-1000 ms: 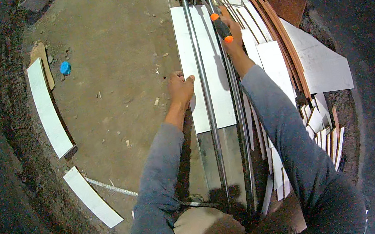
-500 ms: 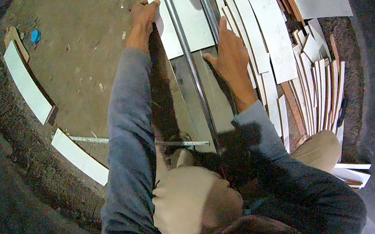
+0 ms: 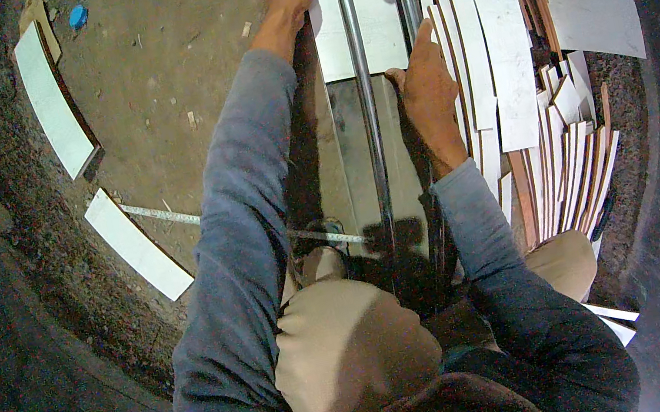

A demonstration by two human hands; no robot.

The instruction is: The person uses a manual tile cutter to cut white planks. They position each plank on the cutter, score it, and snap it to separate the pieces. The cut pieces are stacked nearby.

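A white rectangular tile (image 3: 330, 29) lies on the metal bed (image 3: 355, 135) of a tile cutter, under two shiny steel rails (image 3: 354, 34). My left hand (image 3: 290, 3) grips the tile's left edge, fingers bent, thumb on top. Beside the tile's lower right, my right hand (image 3: 425, 92) has its thumb and forefinger spread, thumb at the tile's near edge and forefinger along the outer rail. The top of the cutter is cut off by the frame.
Stacked long white strips (image 3: 499, 35) and brown-edged offcuts (image 3: 571, 172) lie to my right, beside a large pale panel (image 3: 586, 6). At left, two white strips (image 3: 51, 101) (image 3: 138, 244), a measuring tape (image 3: 159, 214) and a blue round object (image 3: 78, 17) lie on the dusty floor (image 3: 153, 105). My beige-clad knee (image 3: 350, 344) is below.
My right hand has left the orange-and-black handle and come down to the tile's near end. The view has shifted, putting the cutter's top out of frame. My left hand stays on the tile.
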